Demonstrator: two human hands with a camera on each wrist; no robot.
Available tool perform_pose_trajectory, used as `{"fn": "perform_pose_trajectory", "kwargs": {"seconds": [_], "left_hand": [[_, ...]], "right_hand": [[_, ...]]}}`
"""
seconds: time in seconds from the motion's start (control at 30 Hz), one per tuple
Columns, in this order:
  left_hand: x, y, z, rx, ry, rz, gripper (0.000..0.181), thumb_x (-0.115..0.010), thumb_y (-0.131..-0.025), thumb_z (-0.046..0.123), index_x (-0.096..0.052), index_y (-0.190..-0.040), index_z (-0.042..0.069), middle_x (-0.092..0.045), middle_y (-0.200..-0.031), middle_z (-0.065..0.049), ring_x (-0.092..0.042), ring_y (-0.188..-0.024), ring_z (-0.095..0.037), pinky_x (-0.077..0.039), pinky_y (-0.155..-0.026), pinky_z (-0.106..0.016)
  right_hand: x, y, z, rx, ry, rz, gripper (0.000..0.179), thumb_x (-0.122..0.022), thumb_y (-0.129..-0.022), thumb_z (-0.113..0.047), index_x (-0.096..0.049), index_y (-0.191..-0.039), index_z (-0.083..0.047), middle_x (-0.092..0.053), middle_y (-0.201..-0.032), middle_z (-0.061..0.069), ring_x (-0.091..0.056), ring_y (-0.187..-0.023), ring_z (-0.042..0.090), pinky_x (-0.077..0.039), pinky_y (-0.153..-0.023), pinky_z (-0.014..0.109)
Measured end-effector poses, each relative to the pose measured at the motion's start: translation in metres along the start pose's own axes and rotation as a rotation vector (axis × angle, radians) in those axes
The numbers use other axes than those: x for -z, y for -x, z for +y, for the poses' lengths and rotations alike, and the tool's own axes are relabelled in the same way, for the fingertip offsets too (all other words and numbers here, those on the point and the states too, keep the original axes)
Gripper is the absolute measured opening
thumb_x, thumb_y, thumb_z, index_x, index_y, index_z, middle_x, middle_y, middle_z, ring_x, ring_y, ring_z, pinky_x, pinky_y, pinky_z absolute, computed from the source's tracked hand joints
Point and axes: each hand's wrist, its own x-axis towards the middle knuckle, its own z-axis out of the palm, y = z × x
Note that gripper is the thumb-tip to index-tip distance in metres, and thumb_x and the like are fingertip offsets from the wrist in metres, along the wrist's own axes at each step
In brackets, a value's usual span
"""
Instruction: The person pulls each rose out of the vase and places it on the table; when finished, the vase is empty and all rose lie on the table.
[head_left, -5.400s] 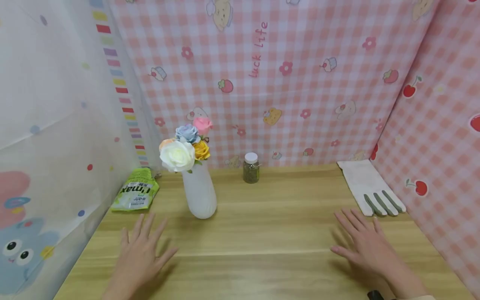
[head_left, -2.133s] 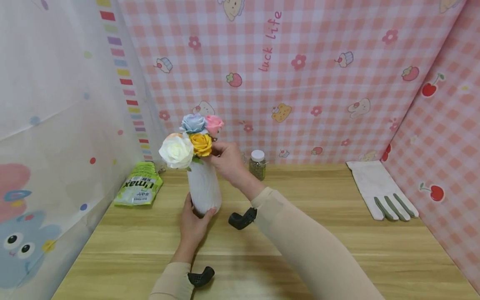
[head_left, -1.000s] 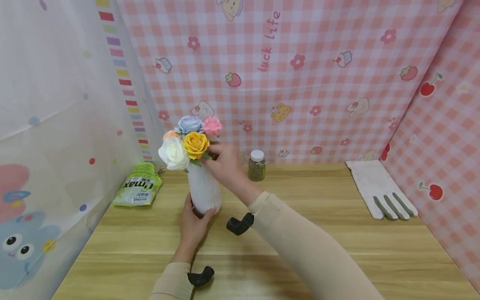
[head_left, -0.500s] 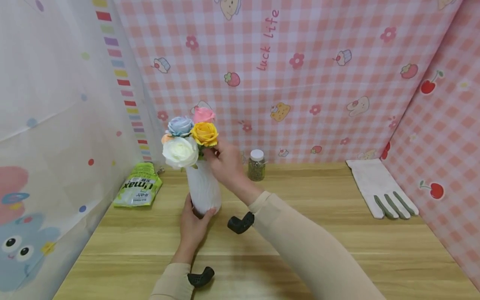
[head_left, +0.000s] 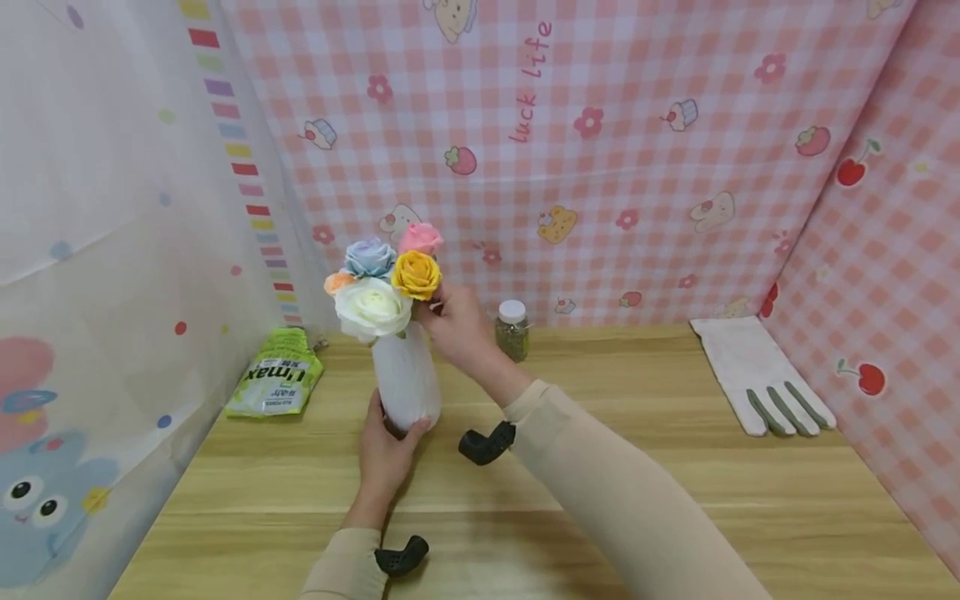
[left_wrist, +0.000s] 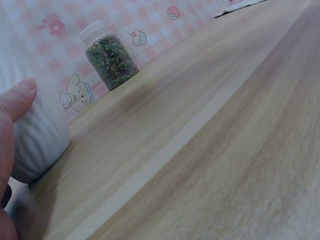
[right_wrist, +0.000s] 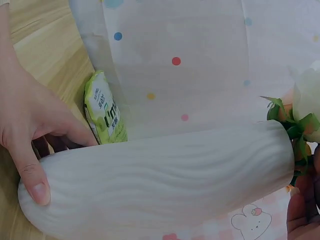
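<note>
A white ribbed vase [head_left: 407, 379] stands on the wooden table, slightly tilted in the head view. It holds a white rose [head_left: 372, 308], a yellow rose [head_left: 417, 275], a blue rose [head_left: 370, 257], a pink rose [head_left: 421, 238] and an orange flower [head_left: 339, 283]. My left hand [head_left: 386, 454] grips the vase near its base, the thumb [right_wrist: 37, 187] on its side in the right wrist view. At the vase's mouth, my right hand [head_left: 465, 333] pinches the yellow rose just under its bloom; the stem itself is mostly hidden by the fingers.
A small jar [head_left: 512, 332] with a white lid and green beads stands behind my right hand. At the left lies a green packet [head_left: 275, 375]. A white glove [head_left: 757, 375] with grey-green fingers lies at the right. Patterned cloths hang around the table.
Both hands were spread over the table at first; then the left took the vase and the right reached the flowers. Over the last second the yellow and white roses have shifted right.
</note>
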Motion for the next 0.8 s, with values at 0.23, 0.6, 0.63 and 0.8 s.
{"fn": "perform_pose_trajectory", "kwargs": {"seconds": [0.23,0.6,0.63,0.8], "left_hand": [[-0.001,0.001,-0.001,-0.009,-0.019,0.011,0.087,-0.082,-0.078,0.026,-0.032,-0.147,0.005,-0.05,-0.135,-0.02,-0.049,-0.121,-0.03,-0.042,-0.1,-0.046],[-0.001,0.002,0.0,-0.014,-0.014,0.01,0.086,-0.081,-0.079,0.027,-0.032,-0.147,0.005,-0.051,-0.134,-0.019,-0.049,-0.121,-0.03,-0.042,-0.1,-0.045],[-0.001,0.002,-0.001,-0.02,-0.016,0.011,0.087,-0.081,-0.079,0.027,-0.032,-0.147,0.005,-0.051,-0.134,-0.019,-0.049,-0.121,-0.03,-0.042,-0.1,-0.045],[-0.001,0.002,-0.001,-0.034,-0.001,0.003,0.088,-0.081,-0.078,0.028,-0.031,-0.147,0.005,-0.05,-0.136,-0.018,-0.049,-0.121,-0.03,-0.042,-0.1,-0.046]], "right_hand": [[-0.004,-0.001,0.0,0.006,0.098,0.04,0.015,-0.059,-0.095,-0.012,-0.072,-0.098,-0.005,-0.07,-0.084,0.004,-0.06,-0.071,0.01,-0.05,-0.059,0.021],[-0.015,0.002,-0.002,-0.022,0.074,0.014,0.01,-0.066,-0.086,-0.011,-0.068,-0.093,-0.004,-0.065,-0.078,0.003,-0.059,-0.066,0.012,-0.051,-0.054,0.02],[-0.016,0.002,-0.001,-0.01,0.095,0.021,0.01,-0.067,-0.086,-0.012,-0.068,-0.091,-0.004,-0.066,-0.079,0.003,-0.06,-0.068,0.012,-0.051,-0.056,0.019],[-0.015,0.0,-0.001,0.059,0.186,0.056,0.01,-0.071,-0.086,-0.013,-0.074,-0.085,-0.003,-0.07,-0.081,0.005,-0.065,-0.072,0.012,-0.052,-0.059,0.018]]}}
